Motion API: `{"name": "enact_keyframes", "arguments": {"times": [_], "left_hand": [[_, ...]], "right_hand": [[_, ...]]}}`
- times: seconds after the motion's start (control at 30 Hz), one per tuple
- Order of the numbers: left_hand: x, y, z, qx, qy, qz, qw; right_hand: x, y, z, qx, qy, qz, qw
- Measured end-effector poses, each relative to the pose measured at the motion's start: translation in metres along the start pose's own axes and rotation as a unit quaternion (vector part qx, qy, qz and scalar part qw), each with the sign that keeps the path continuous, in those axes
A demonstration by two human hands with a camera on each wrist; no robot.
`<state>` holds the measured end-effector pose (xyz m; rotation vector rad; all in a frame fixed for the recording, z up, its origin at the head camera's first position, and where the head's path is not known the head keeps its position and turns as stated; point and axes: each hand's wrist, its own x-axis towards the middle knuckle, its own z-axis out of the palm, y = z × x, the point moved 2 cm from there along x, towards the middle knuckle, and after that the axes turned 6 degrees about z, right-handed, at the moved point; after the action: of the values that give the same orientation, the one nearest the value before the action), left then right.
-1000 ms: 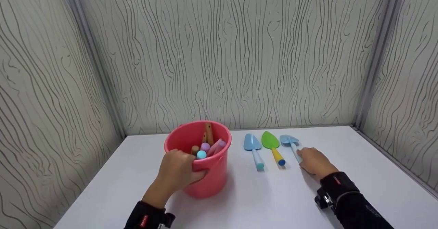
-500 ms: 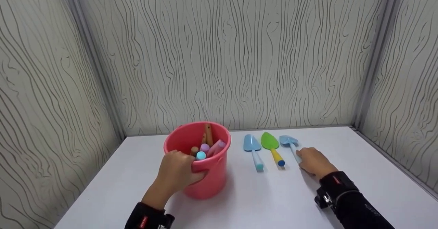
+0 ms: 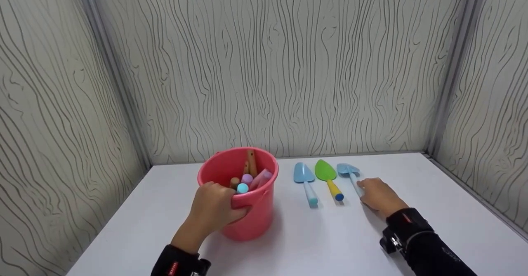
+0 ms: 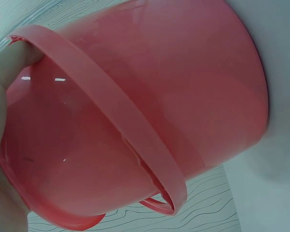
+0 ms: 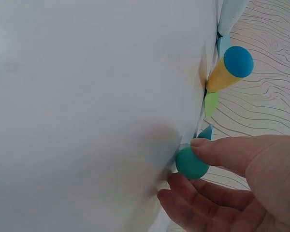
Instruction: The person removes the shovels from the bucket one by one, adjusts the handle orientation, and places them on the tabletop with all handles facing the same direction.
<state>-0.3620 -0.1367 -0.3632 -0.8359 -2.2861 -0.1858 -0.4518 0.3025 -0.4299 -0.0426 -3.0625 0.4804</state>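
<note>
My left hand point(image 3: 216, 204) grips the near-left rim of a pinkish-red bucket point(image 3: 253, 214), which stands upright on the table. The left wrist view shows the bucket's side wall and its band-like handle point(image 4: 121, 104) hanging across it. On the right, my right hand point(image 3: 379, 194) pinches the handle of a light blue small shovel point(image 3: 348, 169) lying on the table. Seen from the right wrist, the thumb point(image 5: 208, 151) lies on its teal handle end point(image 5: 192, 163), with fingers curled at the other side. Most of that handle is hidden by the hand.
Left of the shovel lie a green trowel point(image 3: 325, 170) with a yellow handle and a blue trowel point(image 3: 304, 173). Inside the bucket stand several handles, among them a wooden handle point(image 3: 252, 162) and a teal-tipped handle point(image 3: 242, 188). Wood-patterned walls point(image 3: 272, 74) enclose the white table point(image 3: 136, 218).
</note>
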Motion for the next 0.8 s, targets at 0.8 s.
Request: {"name": "enact_keyframes", "arguments": {"times": [0.8], "left_hand": [[-0.001,0.000,0.001,0.021,0.004,0.008,0.9997]], "right_hand": [[-0.006,-0.076,-0.073,-0.187,0.113,-0.111,0.9694]]}}
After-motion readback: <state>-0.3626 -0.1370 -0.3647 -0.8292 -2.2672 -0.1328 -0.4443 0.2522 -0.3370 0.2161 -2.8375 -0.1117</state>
